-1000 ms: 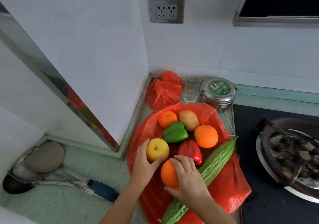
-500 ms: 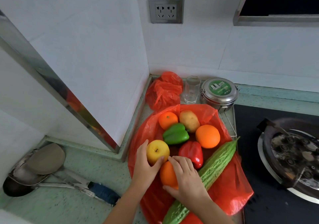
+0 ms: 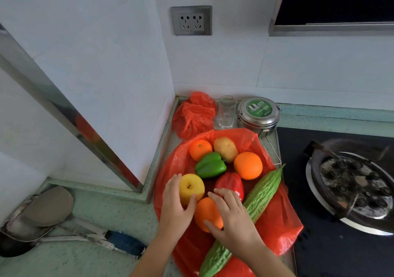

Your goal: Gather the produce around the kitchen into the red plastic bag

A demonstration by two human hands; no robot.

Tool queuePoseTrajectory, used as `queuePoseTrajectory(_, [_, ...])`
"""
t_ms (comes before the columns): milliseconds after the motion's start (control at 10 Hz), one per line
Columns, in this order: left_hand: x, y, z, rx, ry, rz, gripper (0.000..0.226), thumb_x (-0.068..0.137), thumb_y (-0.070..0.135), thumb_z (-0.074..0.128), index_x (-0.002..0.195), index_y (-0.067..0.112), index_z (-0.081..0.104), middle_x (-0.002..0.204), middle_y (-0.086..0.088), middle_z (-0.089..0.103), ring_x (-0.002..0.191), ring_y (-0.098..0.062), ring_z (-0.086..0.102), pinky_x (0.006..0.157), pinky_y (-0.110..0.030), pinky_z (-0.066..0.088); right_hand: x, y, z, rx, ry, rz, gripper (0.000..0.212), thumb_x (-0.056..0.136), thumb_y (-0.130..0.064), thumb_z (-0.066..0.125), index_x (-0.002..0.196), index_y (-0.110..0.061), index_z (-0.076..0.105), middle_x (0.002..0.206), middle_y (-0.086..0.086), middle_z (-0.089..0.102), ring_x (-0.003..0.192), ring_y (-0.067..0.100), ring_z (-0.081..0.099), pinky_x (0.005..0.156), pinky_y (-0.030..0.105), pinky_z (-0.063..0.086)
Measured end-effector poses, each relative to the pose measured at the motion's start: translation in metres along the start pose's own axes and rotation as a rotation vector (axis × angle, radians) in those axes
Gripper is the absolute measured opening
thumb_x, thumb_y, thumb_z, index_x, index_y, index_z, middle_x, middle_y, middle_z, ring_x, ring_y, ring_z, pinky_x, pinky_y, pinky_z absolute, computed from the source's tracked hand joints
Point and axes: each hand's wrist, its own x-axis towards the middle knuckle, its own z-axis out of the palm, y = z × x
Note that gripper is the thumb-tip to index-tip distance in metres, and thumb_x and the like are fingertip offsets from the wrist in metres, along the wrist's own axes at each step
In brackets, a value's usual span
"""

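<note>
A red plastic bag (image 3: 283,219) lies spread flat on the green counter with produce on top of it. My left hand (image 3: 174,206) cups a yellow apple (image 3: 190,188) from its left side. My right hand (image 3: 232,219) grips an orange (image 3: 205,212) just below the apple. Behind them lie a red pepper (image 3: 230,184), a green pepper (image 3: 210,166), two more oranges (image 3: 200,149) (image 3: 248,165) and a potato (image 3: 226,148). A long bitter gourd (image 3: 259,197) runs diagonally along the right side, partly under my right wrist.
A second crumpled red bag (image 3: 195,114), a drinking glass (image 3: 227,112) and a steel lunch tin (image 3: 258,114) stand in the back corner. A dark stove with a pan (image 3: 351,187) is on the right. Ladles (image 3: 47,219) lie at the lower left. A wall corner juts in at left.
Both hands stay on the same fruit. The right hand has slid the orange slightly left, against the apple. The view has shifted only a little.
</note>
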Motion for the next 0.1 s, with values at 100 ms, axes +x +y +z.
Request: queuePoseTrajectory(100, [-0.0051,-0.0006,-0.0054,0.040,0.021,0.090,0.058,0.078,0.026,0.058,0.131,0.009,0.042,0.133,-0.012,0.045,0.124,-0.027,0.041,0.099,-0.032,0.032,-0.0057,-0.0011,-0.0075,0.006,0.008,0.029,0.054,0.072,-0.045,0.050,0.119,-0.018,0.049,0.115,0.005,0.055,0.111,0.020,0.045,0.085,0.036,0.049])
